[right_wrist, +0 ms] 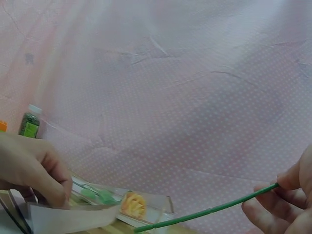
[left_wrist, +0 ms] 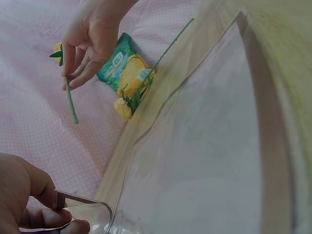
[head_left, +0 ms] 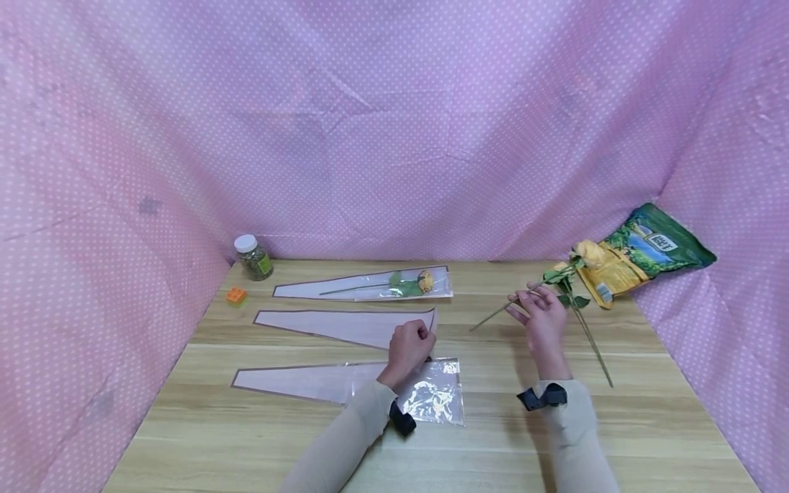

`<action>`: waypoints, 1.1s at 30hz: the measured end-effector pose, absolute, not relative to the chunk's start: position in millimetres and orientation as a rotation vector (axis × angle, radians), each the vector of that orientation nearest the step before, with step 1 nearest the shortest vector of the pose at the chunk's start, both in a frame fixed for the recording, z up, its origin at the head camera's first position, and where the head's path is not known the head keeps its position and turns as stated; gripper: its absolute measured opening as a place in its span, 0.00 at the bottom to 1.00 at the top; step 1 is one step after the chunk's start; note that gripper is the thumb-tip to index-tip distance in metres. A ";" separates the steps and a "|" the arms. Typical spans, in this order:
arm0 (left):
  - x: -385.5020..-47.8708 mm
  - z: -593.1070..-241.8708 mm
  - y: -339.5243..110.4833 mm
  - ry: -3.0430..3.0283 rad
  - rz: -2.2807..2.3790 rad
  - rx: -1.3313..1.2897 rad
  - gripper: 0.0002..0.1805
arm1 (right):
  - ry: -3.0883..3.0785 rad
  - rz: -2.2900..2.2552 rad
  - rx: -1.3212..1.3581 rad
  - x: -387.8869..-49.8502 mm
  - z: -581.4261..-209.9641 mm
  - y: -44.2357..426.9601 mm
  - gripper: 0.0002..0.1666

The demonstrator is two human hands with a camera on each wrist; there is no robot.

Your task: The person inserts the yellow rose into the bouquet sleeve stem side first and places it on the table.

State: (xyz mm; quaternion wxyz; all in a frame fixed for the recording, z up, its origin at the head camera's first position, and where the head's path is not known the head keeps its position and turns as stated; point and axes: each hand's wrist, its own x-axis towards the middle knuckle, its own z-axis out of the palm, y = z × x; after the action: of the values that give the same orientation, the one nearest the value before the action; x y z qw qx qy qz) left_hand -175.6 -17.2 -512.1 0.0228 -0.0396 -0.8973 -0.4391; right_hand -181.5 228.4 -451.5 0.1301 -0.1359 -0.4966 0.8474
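My left hand (head_left: pixel 408 349) pinches the wide right end of the middle flower sleeve (head_left: pixel 333 325), a tapering pale sleeve with a dark border. In the left wrist view, the sleeve's edge (left_wrist: pixel 80 197) bends up at the fingertips. My right hand (head_left: pixel 544 322) holds a yellow artificial rose by its green stem (right_wrist: pixel 209 211), raised, with the stem's end pointing left toward that sleeve. A second yellow rose lies to the right of this hand, its stem (head_left: pixel 594 348) running toward the front. Overlapping leaves partly hide the two blooms in the head view.
Behind, another sleeve (head_left: pixel 296 290) contains a yellow rose (head_left: pixel 425 281). In front lies a third sleeve (head_left: pixel 283 378), partly under my left forearm. A green and yellow bag (head_left: pixel 659 246) leans at the back right. A white-capped jar (head_left: pixel 254 259) and an orange block (head_left: pixel 236 295) stand at left.
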 end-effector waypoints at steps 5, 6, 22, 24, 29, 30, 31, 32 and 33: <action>-174.7 -511.7 -17.4 -2.771 -1.342 -0.127 0.09 | -1.471 2.423 -0.356 -183.6 -456.3 212.2 0.12; -174.7 -511.5 -17.6 -2.771 -1.335 -0.126 0.09 | -1.485 2.411 -0.348 -184.3 -457.6 208.5 0.12; -173.2 -514.3 -17.0 -2.786 -1.307 -0.120 0.09 | -1.500 2.329 -0.361 -188.2 -467.8 167.0 0.13; -172.9 -514.1 -17.1 -2.783 -1.304 -0.122 0.09 | -1.489 2.329 -0.353 -188.2 -469.0 164.4 0.14; -173.2 -513.1 -16.9 -2.768 -1.312 -0.133 0.09 | -1.460 2.337 -0.351 -189.4 -470.1 159.3 0.14; -173.3 -512.8 -16.9 -2.766 -1.317 -0.136 0.09 | -1.462 2.334 -0.349 -189.8 -469.9 158.5 0.14; -173.4 -512.5 -17.0 -2.763 -1.323 -0.139 0.09 | -1.464 2.329 -0.345 -190.1 -469.6 157.5 0.14; -173.5 -512.2 -17.1 -2.760 -1.328 -0.143 0.09 | -1.468 2.321 -0.341 -190.5 -469.2 156.6 0.14; -173.7 -511.9 -17.1 -2.760 -1.327 -0.143 0.10 | -1.470 2.312 -0.335 -191.0 -469.0 155.6 0.15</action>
State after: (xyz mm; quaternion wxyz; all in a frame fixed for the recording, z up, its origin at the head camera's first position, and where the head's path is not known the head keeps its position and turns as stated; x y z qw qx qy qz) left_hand -173.7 -17.1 -511.9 0.0377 -0.0468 -0.8996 -0.4326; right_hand -191.0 155.6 -469.0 0.1892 -0.1193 -0.5230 0.8225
